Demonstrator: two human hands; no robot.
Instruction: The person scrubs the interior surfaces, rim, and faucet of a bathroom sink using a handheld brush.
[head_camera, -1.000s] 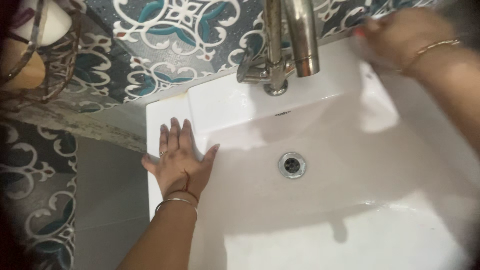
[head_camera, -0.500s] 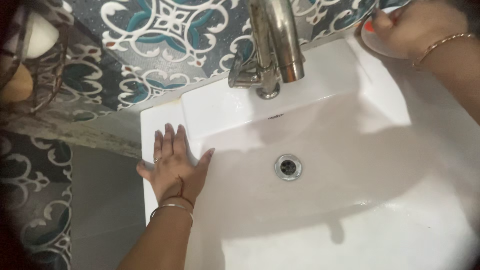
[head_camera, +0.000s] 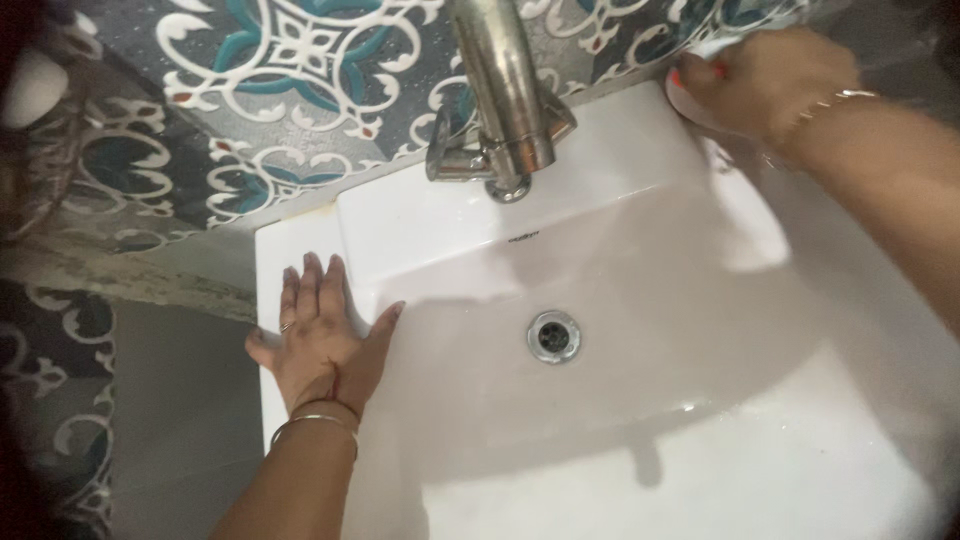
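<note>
My left hand lies flat, fingers spread, on the left rim of a white ceramic washbasin. It holds nothing, and a thin bangle circles its wrist. My right hand is at the basin's far right corner with its fingers curled and pressed against the white edge. Red nail polish shows on one finger, and a bangle is on that wrist. Whether the right hand grips anything is hidden by the fingers. A steel tap stands at the back of the basin between the two hands.
A round metal drain sits in the middle of the wet bowl. Patterned blue, teal and white tiles cover the wall behind. A dirty grey ledge and grey floor lie left of the basin.
My right hand has shifted slightly along the basin's back right corner. My left hand stays flat on the left rim. The view has drifted a little.
</note>
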